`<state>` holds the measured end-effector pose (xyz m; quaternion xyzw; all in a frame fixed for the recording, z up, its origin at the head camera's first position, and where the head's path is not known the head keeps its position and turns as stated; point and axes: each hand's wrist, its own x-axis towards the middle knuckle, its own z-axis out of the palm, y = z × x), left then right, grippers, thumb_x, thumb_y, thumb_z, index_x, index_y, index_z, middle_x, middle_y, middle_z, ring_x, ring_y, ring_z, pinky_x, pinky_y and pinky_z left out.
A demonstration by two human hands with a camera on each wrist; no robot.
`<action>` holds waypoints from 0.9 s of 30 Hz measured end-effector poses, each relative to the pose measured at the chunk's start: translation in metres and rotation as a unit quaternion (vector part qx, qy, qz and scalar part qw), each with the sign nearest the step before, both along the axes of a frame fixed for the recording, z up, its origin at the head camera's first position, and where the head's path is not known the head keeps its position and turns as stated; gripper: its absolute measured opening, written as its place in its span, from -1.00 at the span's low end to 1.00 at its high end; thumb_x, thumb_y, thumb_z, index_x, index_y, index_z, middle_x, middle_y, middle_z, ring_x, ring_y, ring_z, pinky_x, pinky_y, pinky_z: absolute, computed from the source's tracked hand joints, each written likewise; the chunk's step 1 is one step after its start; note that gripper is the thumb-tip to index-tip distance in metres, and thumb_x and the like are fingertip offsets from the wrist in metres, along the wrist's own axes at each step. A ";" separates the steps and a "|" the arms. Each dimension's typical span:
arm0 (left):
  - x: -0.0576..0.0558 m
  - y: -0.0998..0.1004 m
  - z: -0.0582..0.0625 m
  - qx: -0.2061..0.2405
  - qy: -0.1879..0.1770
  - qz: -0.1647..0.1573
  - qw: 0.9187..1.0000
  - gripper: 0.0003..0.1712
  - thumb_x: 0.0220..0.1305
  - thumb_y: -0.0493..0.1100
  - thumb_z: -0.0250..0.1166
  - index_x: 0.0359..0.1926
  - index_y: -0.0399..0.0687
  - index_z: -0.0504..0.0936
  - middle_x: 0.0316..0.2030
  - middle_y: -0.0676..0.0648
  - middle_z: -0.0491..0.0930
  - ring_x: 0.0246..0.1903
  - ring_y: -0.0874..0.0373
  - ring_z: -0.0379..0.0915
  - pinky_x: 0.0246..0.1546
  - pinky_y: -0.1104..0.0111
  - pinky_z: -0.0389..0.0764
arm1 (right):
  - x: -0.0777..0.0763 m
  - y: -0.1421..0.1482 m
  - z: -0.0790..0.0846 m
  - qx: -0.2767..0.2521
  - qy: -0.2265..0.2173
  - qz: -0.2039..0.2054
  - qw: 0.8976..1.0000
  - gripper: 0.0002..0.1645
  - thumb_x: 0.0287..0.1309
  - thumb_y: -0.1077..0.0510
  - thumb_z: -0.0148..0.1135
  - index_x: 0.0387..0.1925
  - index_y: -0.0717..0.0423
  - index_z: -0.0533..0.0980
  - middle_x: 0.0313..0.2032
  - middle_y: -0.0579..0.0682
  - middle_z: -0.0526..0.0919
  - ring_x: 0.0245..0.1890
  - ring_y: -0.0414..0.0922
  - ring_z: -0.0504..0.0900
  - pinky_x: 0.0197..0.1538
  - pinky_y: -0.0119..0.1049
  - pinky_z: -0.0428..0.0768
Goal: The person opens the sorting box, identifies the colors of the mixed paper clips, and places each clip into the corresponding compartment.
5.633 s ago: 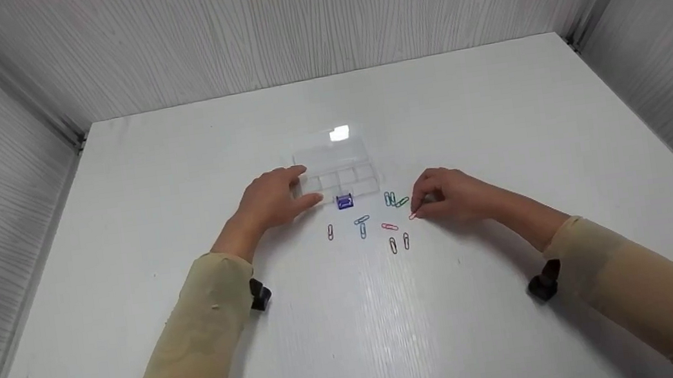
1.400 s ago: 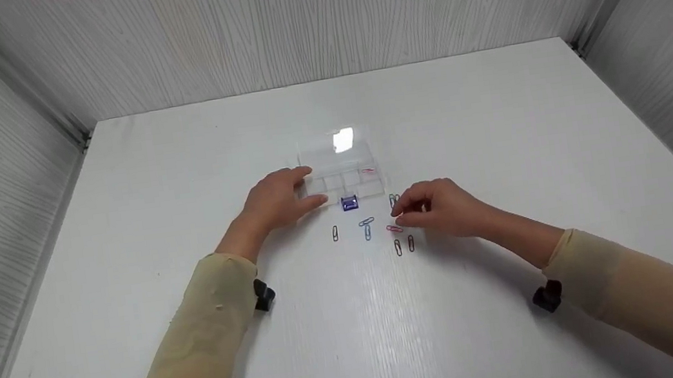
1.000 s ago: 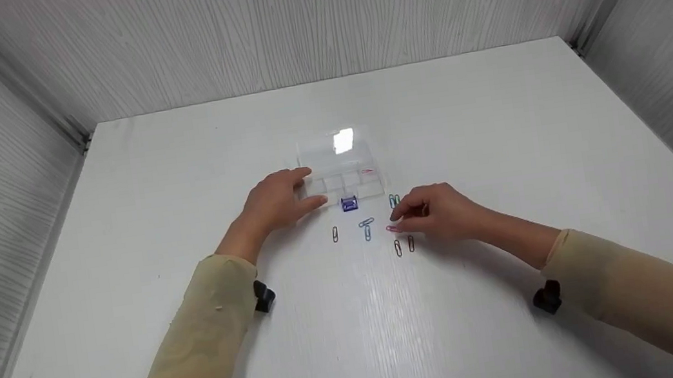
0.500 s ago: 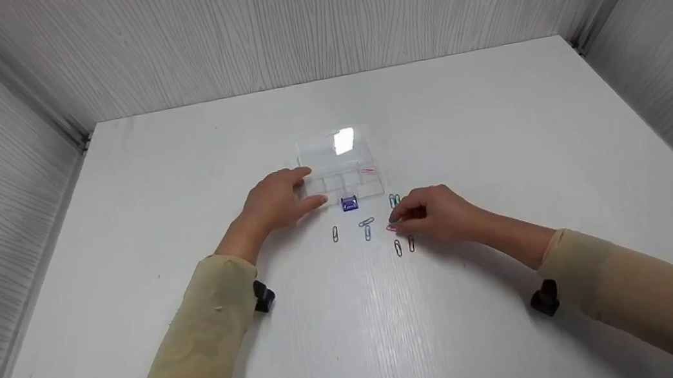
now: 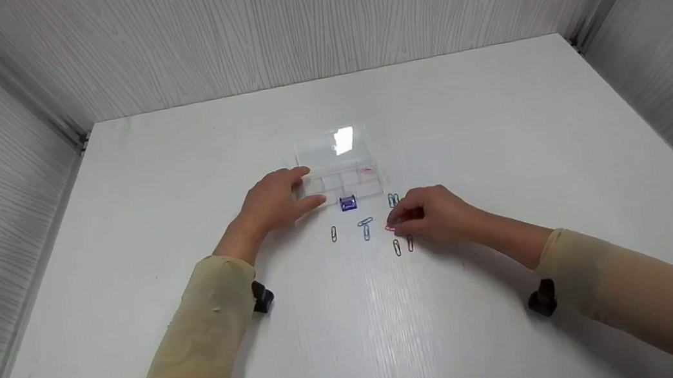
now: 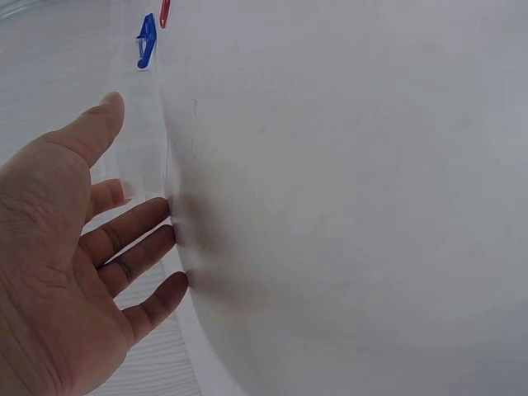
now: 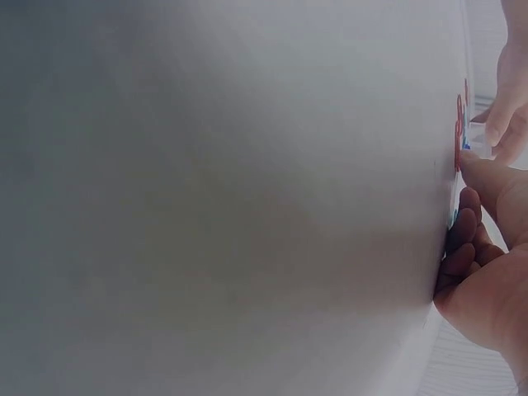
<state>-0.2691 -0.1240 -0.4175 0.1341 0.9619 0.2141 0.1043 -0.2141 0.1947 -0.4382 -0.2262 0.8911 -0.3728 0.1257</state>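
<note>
A clear plastic box [image 5: 370, 195] lies with its lid [image 5: 315, 153] folded back and a purple latch [image 5: 347, 203] at its front. My left hand [image 5: 273, 200] rests at the box's left side, thumb apart from extended fingers; in the left wrist view the fingers are loosely stretched. One red paper clip [image 5: 367, 170] lies in the back right compartment. My right hand [image 5: 437, 213] pinches another red paper clip [image 5: 389, 228] between thumb and index finger, close over the table, its far end hidden by the fingertips.
Two blue paper clips [image 5: 366, 232] and a dark one [image 5: 334, 233] lie in front of the box. Two more dark clips [image 5: 397, 247] lie nearest the body. Green clips [image 5: 393, 200] sit just behind my right fingers, partly covered. Patterned panels [image 5: 314, 22] enclose the table.
One red paper clip went from my right hand into the back right compartment. My right hand then came back and took hold of the second red clip. My left hand stayed at the box.
</note>
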 end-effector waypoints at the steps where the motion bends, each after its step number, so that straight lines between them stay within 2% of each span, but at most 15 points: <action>1: 0.001 0.000 0.000 0.002 -0.001 0.002 1.000 -0.07 0.38 0.32 0.36 0.60 0.04 0.35 0.41 -0.12 0.52 0.41 -0.07 0.38 0.50 0.00 0.31 | 0.000 0.000 0.000 -0.001 0.003 0.002 1.000 -0.83 0.27 0.19 0.50 -0.13 -0.09 0.83 -0.23 -0.19 0.74 -0.24 -0.13 0.59 -0.19 -0.36 0.54; 19: -0.002 0.000 0.000 0.001 -0.003 0.000 1.000 -0.06 0.38 0.34 0.36 0.61 0.05 0.35 0.43 -0.12 0.49 0.46 -0.09 0.33 0.52 -0.01 0.26 | 0.000 -0.001 0.000 0.001 0.003 0.005 1.000 -0.92 0.28 0.19 0.51 -0.23 -0.06 0.83 -0.26 -0.17 0.72 -0.25 -0.14 0.57 -0.20 -0.34 0.53; 27: -0.001 -0.001 -0.001 0.001 0.001 -0.004 1.000 -0.07 0.39 0.32 0.36 0.61 0.03 0.35 0.42 -0.13 0.51 0.44 -0.10 0.35 0.51 0.00 0.28 | 0.000 -0.001 -0.001 0.006 0.000 0.003 1.000 -0.95 0.26 0.12 0.53 -0.25 -0.02 0.82 -0.31 -0.18 0.70 -0.27 -0.15 0.57 -0.21 -0.36 0.52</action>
